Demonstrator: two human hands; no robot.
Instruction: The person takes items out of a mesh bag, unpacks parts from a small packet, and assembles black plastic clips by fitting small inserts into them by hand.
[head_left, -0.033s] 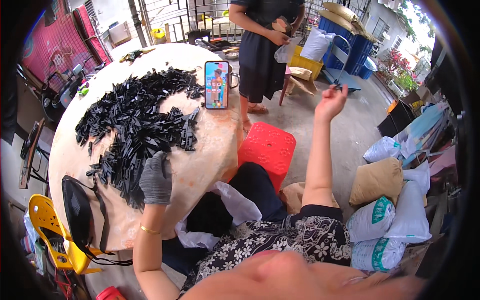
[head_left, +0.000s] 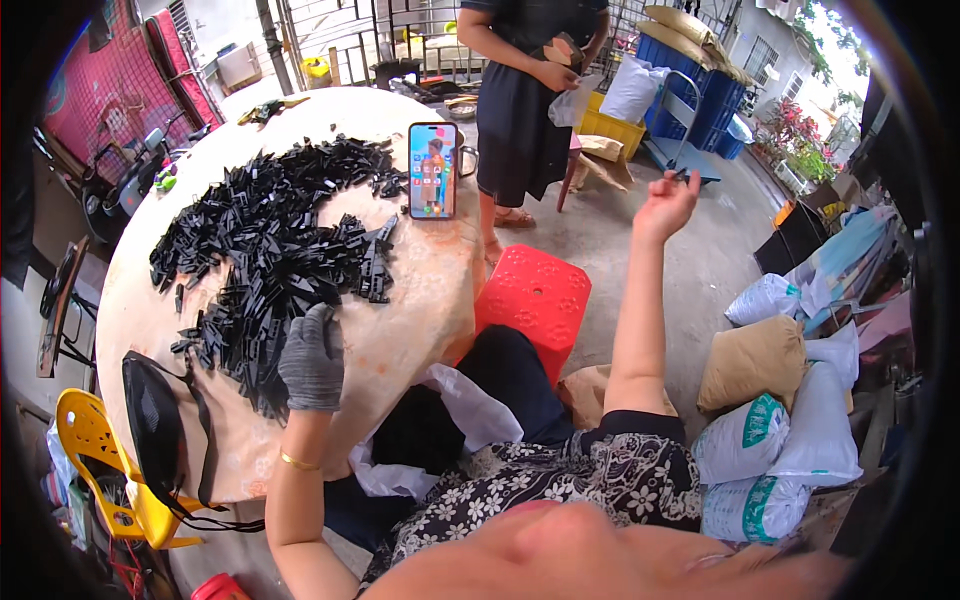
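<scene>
Where jagged black pieces point(head_left: 275, 250) heap, a knit-gloved left hand point(head_left: 311, 362) rests, hold unclear.
Right of them, a bare right hand point(head_left: 664, 210) pinches something dark point(head_left: 682, 175).

You have a yellow chair point(head_left: 166, 516) near left, sacks point(head_left: 815, 425) near right, a stool point(head_left: 530, 268) left of them, crates point(head_left: 712, 112) far right.

Parts point(head_left: 285, 255): black, small, narrow, glossy in places; loose and overlapping at mixed angles. They form an irregular heap on the table point(head_left: 425, 310), curving around a bare patch. One part point(head_left: 179, 298) lies separate at the left edge. Dark piece point(head_left: 683, 174): small, at the right hand's point(head_left: 665, 208) fingertips, above table level.
</scene>
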